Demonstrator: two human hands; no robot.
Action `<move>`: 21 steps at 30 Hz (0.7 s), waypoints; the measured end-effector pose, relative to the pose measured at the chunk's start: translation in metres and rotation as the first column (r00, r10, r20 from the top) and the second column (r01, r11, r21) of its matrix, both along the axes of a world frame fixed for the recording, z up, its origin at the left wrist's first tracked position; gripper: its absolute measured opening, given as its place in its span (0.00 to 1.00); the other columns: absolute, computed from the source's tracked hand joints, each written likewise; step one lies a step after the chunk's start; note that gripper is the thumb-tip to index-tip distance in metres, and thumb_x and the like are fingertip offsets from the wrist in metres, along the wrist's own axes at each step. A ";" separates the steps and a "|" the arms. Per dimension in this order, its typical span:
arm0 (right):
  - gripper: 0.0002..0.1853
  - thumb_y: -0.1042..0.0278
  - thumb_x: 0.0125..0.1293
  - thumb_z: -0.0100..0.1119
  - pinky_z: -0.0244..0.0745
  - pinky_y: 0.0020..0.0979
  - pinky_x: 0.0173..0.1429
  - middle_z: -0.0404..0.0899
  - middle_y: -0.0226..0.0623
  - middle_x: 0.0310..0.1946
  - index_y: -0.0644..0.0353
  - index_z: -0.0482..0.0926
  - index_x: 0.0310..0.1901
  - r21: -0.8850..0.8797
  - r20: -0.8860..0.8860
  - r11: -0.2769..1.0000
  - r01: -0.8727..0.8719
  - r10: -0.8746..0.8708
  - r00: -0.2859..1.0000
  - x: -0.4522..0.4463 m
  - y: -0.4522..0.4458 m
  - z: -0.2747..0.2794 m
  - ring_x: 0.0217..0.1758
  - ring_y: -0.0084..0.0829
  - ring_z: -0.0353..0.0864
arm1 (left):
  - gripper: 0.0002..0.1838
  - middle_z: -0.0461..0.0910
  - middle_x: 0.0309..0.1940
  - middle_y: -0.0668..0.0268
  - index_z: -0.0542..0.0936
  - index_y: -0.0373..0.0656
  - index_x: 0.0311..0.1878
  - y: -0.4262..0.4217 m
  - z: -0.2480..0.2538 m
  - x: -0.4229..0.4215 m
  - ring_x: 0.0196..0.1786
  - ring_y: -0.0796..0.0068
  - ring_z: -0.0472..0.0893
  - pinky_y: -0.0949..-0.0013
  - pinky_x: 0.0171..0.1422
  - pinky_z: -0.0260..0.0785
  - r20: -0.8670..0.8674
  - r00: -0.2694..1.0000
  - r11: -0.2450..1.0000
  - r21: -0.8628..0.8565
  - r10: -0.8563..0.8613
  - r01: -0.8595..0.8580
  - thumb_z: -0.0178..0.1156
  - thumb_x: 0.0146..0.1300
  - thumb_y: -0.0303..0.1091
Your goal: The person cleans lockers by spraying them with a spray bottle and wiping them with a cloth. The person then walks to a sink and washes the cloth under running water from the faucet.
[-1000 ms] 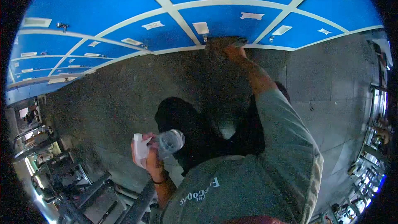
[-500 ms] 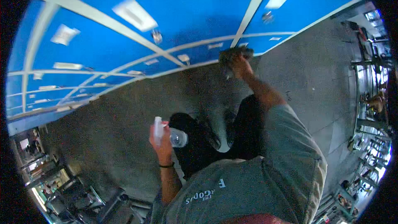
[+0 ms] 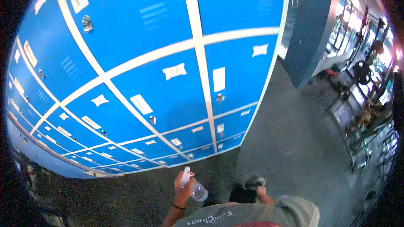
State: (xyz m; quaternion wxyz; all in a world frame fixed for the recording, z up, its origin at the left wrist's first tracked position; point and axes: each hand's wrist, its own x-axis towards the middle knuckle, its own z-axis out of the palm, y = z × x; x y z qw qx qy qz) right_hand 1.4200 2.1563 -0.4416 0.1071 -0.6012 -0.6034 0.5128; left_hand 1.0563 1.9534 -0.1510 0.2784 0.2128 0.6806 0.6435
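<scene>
My left hand (image 3: 184, 188) is wrapped round the neck of a clear spray bottle (image 3: 199, 192) with a white trigger head (image 3: 185, 175). The bottle is tilted, its base toward the lower right. Low in front of my body, my right hand (image 3: 262, 193) is closed on a dark grey cloth (image 3: 253, 182), bunched up; its fingers are partly hidden. In front of both hands stands a bank of blue lockers (image 3: 168, 101) with pale frames, white labels and small metal locks. Neither hand touches the lockers.
Grey floor (image 3: 277, 143) runs along the lockers and to the right. A dark tall cabinet (image 3: 309, 29) stands beyond the lockers' right end. Gym equipment (image 3: 362, 101) and a seated person (image 3: 370, 113) are at the far right.
My view has lifted from the floor to the locker fronts. My right hand, with the cloth, has come back from the lockers' foot toward my body. The left hand still holds the spray bottle.
</scene>
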 end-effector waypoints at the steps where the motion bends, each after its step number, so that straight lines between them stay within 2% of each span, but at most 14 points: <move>1: 0.19 0.63 0.66 0.55 0.70 0.41 0.47 0.81 0.39 0.43 0.67 0.77 0.53 -0.005 -0.068 0.994 0.110 -0.110 0.992 0.012 0.007 -0.010 0.42 0.37 0.77 | 0.14 0.79 0.38 0.70 0.78 0.41 0.47 0.013 0.011 -0.002 0.38 0.81 0.76 0.74 0.39 0.70 0.014 0.999 0.999 0.036 -0.036 0.035 0.63 0.57 0.27; 4: 0.20 0.62 0.66 0.55 0.70 0.39 0.49 0.81 0.38 0.44 0.72 0.77 0.51 -0.114 -0.312 0.933 0.342 -0.361 0.879 0.021 0.046 -0.041 0.42 0.36 0.77 | 0.16 0.79 0.39 0.69 0.77 0.39 0.50 0.063 0.062 -0.001 0.39 0.82 0.76 0.75 0.40 0.69 -0.276 0.960 0.984 0.148 -0.051 0.095 0.63 0.57 0.28; 5: 0.18 0.62 0.68 0.53 0.72 0.38 0.52 0.81 0.42 0.45 0.68 0.78 0.50 -0.359 -0.317 0.813 0.458 -0.568 0.760 0.002 0.061 0.007 0.46 0.37 0.78 | 0.18 0.79 0.40 0.68 0.76 0.38 0.52 0.077 0.091 -0.001 0.40 0.81 0.76 0.74 0.41 0.70 -0.494 0.864 0.995 -0.008 -0.091 0.100 0.62 0.57 0.27; 7: 0.18 0.61 0.68 0.53 0.72 0.38 0.56 0.81 0.41 0.46 0.65 0.78 0.51 -0.476 -0.461 0.835 0.276 -0.504 0.730 -0.027 0.105 0.015 0.48 0.40 0.79 | 0.20 0.81 0.41 0.66 0.75 0.41 0.55 0.105 0.130 0.004 0.39 0.78 0.78 0.72 0.42 0.73 -0.564 0.825 0.997 0.054 -0.018 0.059 0.62 0.58 0.28; 9: 0.20 0.59 0.69 0.52 0.70 0.39 0.60 0.78 0.43 0.52 0.67 0.75 0.55 -0.642 -0.614 0.767 -0.017 -0.500 0.610 -0.075 0.150 0.112 0.54 0.41 0.77 | 0.20 0.82 0.42 0.65 0.76 0.41 0.54 0.138 0.177 0.015 0.40 0.78 0.79 0.71 0.45 0.73 -0.600 0.792 0.987 0.161 0.116 -0.023 0.63 0.56 0.26; 11: 0.23 0.58 0.71 0.51 0.68 0.42 0.63 0.74 0.43 0.58 0.66 0.71 0.59 -0.534 -0.704 0.816 -0.223 -0.282 0.652 -0.113 0.195 0.203 0.60 0.41 0.74 | 0.19 0.82 0.41 0.66 0.77 0.41 0.52 0.167 0.220 0.022 0.40 0.79 0.79 0.72 0.45 0.72 -0.496 0.858 0.966 0.257 0.134 -0.002 0.63 0.55 0.25; 12: 0.23 0.58 0.71 0.50 0.65 0.44 0.65 0.72 0.43 0.60 0.65 0.69 0.61 -0.486 -0.752 0.827 -0.281 -0.232 0.617 -0.127 0.209 0.259 0.63 0.41 0.71 | 0.18 0.82 0.41 0.66 0.77 0.41 0.51 0.181 0.244 0.025 0.41 0.80 0.79 0.73 0.44 0.72 -0.442 0.887 0.953 0.303 0.135 0.006 0.63 0.55 0.24; 13: 0.24 0.58 0.71 0.50 0.62 0.46 0.68 0.70 0.43 0.62 0.65 0.68 0.62 -0.437 -0.795 0.834 -0.337 -0.183 0.579 -0.136 0.225 0.302 0.66 0.42 0.68 | 0.18 0.82 0.41 0.66 0.78 0.41 0.51 0.193 0.275 0.031 0.41 0.80 0.78 0.74 0.44 0.71 -0.476 0.873 0.952 0.302 0.108 0.047 0.63 0.55 0.25; 14: 0.24 0.58 0.72 0.49 0.61 0.47 0.68 0.69 0.42 0.63 0.64 0.67 0.63 -0.325 -0.833 0.864 -0.385 -0.069 0.549 -0.141 0.249 0.318 0.67 0.42 0.66 | 0.18 0.82 0.40 0.67 0.78 0.40 0.50 0.204 0.307 0.037 0.42 0.81 0.78 0.75 0.44 0.71 -0.510 0.856 0.952 0.294 0.080 0.087 0.64 0.54 0.26; 16: 0.24 0.58 0.72 0.49 0.58 0.50 0.70 0.69 0.42 0.63 0.63 0.67 0.64 -0.090 -0.873 0.878 -0.470 0.158 0.461 -0.150 0.290 0.342 0.68 0.44 0.64 | 0.16 0.81 0.39 0.68 0.79 0.42 0.47 0.234 0.366 0.048 0.42 0.81 0.77 0.73 0.44 0.70 -0.562 0.811 0.914 0.396 0.165 0.088 0.64 0.52 0.29; 18: 0.24 0.58 0.72 0.49 0.58 0.51 0.70 0.67 0.43 0.64 0.63 0.66 0.64 -0.098 -0.934 0.890 -0.446 0.072 0.350 -0.146 0.301 0.382 0.69 0.44 0.63 | 0.17 0.80 0.39 0.70 0.78 0.41 0.50 0.251 0.425 0.037 0.41 0.82 0.77 0.75 0.43 0.69 -0.710 0.678 0.906 0.392 0.187 0.161 0.63 0.55 0.28; 20: 0.25 0.57 0.72 0.50 0.59 0.52 0.69 0.66 0.43 0.65 0.62 0.65 0.65 -0.104 -0.960 0.893 -0.438 0.025 0.279 -0.134 0.309 0.401 0.69 0.44 0.63 | 0.14 0.80 0.35 0.68 0.79 0.42 0.42 0.273 0.486 0.034 0.40 0.77 0.77 0.68 0.45 0.70 -0.765 0.562 0.882 0.454 0.315 0.123 0.61 0.49 0.32; 21: 0.25 0.57 0.72 0.50 0.60 0.52 0.69 0.66 0.43 0.65 0.61 0.65 0.65 -0.109 -0.963 0.891 -0.440 0.015 0.269 -0.125 0.314 0.397 0.69 0.44 0.63 | 0.13 0.80 0.35 0.67 0.80 0.42 0.41 0.284 0.516 0.030 0.40 0.76 0.77 0.68 0.45 0.70 -0.703 0.630 0.861 0.498 0.330 0.104 0.61 0.49 0.31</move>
